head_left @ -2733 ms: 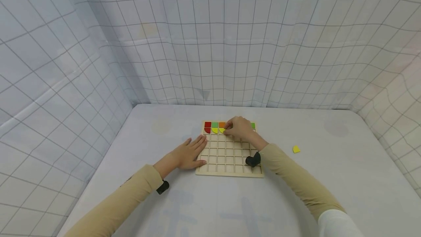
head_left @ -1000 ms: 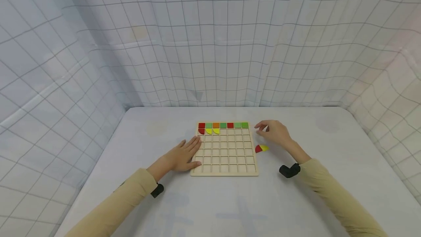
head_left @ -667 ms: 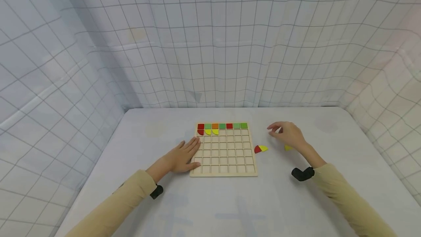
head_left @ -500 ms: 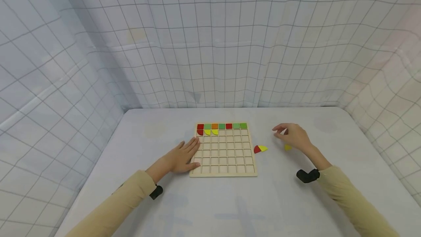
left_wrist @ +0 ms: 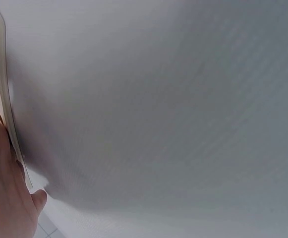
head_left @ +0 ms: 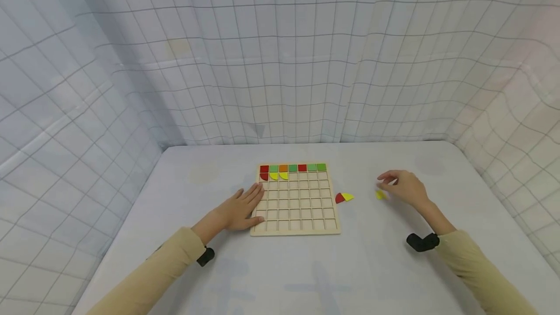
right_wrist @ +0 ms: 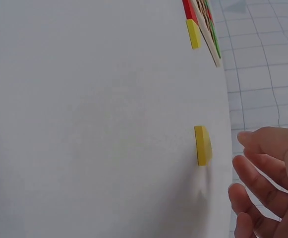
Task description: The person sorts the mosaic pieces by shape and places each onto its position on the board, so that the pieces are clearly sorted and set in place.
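My left hand (head_left: pixel 238 212) lies flat with spread fingers on the left edge of a wooden grid board (head_left: pixel 294 231). Coloured square tiles fill the board's top row. Below them at the left sit a red quarter-round tile (head_left: pixel 264 177) and two yellow quarter-round tiles, one of them the third-column yellow tile (head_left: pixel 284 175). My right hand (head_left: pixel 404 187) hovers beside a loose yellow quarter-round tile (right_wrist: pixel 201 145), apart from it. Its fingers are loosely bent with nothing between them. In the left wrist view, my left hand (left_wrist: pixel 5 183) shows at the board's edge.
A red quarter-round tile (head_left: pixel 340 198) and a yellow quarter-round tile (head_left: pixel 347 197) lie together just right of the board. The white table (head_left: pixel 280 276) is backed by a grid-patterned curtain (head_left: pixel 280 62).
My right hand has left the board and moved right to the loose yellow tile. A red and a yellow tile now show beside the board. My left hand stays on the board.
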Demonstrator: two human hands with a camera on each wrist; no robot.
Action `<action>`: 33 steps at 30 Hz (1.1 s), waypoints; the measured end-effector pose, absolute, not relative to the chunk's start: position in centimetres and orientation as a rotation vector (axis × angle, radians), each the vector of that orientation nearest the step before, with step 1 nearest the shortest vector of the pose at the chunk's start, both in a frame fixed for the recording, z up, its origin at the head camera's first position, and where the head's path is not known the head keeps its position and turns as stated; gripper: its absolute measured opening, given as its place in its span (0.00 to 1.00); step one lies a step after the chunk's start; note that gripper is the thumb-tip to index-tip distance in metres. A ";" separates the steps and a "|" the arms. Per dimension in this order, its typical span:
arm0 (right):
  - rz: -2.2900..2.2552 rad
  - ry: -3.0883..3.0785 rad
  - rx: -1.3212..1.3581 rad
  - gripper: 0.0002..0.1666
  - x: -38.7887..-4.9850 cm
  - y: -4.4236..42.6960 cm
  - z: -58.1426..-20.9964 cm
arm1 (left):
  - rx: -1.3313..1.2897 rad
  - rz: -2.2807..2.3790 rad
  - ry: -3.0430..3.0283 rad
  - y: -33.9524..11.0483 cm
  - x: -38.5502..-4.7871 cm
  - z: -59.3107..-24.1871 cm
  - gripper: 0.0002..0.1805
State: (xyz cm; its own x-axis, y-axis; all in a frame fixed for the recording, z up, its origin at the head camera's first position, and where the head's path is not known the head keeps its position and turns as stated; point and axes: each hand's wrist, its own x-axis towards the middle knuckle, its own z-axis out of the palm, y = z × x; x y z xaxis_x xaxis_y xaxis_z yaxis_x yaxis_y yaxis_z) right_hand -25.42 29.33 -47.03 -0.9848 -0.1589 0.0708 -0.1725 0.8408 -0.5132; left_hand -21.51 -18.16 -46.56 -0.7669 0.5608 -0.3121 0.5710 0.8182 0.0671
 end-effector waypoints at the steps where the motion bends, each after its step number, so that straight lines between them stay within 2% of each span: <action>1: 0.835 -2.993 0.253 0.15 -25.3 29.4 -47.1 | 0.864 -0.032 2.684 -18.2 -21.5 -46.6 0.46; 10: 0.818 -3.096 0.071 0.27 -24.0 29.8 -47.1 | 0.877 -0.042 2.689 -18.3 -21.7 -46.6 0.46; 16: 0.806 -3.146 0.006 0.30 -23.6 29.6 -47.2 | 0.865 -0.031 2.690 -18.2 -21.5 -46.5 0.46; 24: 0.802 -3.151 0.021 0.26 -23.5 28.5 -47.0 | 0.850 -0.026 2.694 -18.2 -21.4 -46.6 0.46; 33: 0.878 -3.102 0.202 0.19 -23.6 28.1 -47.2 | 0.854 -0.021 2.700 -18.1 -21.3 -46.6 0.46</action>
